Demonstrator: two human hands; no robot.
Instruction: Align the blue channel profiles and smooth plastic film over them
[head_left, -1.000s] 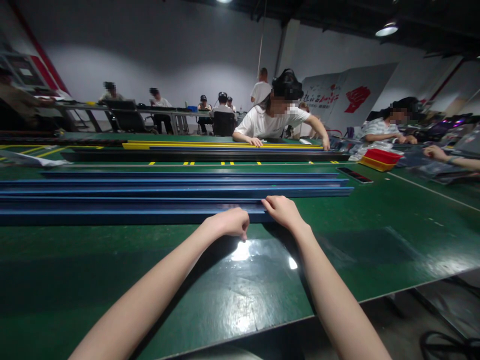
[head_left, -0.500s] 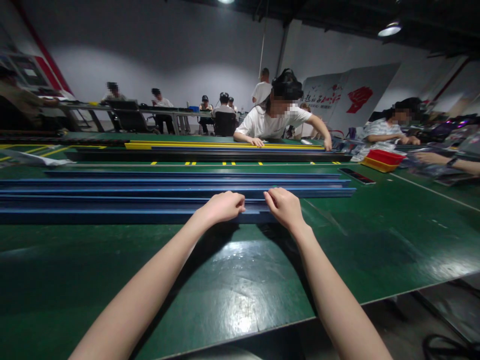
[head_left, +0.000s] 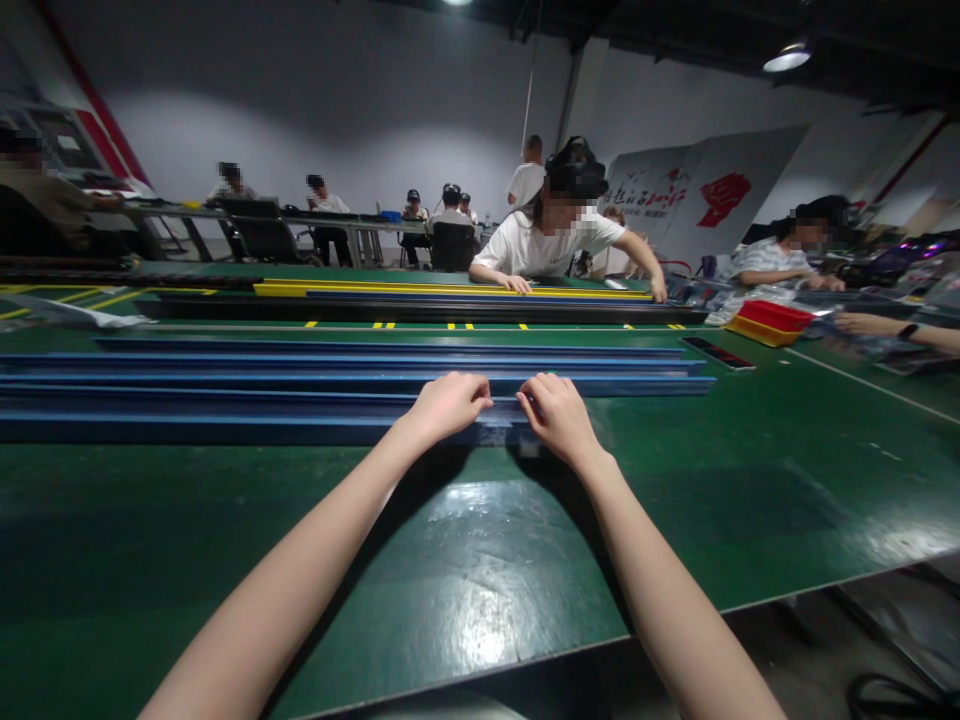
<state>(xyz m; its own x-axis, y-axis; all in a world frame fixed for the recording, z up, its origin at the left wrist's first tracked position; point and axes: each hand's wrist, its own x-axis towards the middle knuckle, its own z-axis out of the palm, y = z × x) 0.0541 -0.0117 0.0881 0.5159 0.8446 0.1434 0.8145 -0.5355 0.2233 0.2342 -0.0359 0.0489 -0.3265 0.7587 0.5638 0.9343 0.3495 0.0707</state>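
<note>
Several long blue rails (head_left: 225,385) lie side by side across the green table (head_left: 450,580), running left to right. My left hand (head_left: 448,405) is curled over the right end of the nearest blue rail (head_left: 187,428), fingers closed on its top edge. My right hand (head_left: 559,415) sits just to the right, fingers bent and pressing on the same rail end. The two hands are a short gap apart. A blurred small patch shows between them at the rail's end.
Across the table a person in a white shirt (head_left: 551,245) handles yellow and blue rails (head_left: 450,292). A red and yellow tray (head_left: 769,320) and a dark flat device (head_left: 720,352) lie at the right. Another person's arm (head_left: 892,330) reaches in far right. The table's front edge (head_left: 675,625) is near.
Both hands moved forward from the table surface onto the end of the nearest blue rail. The left fist rose onto the rail's top edge.
</note>
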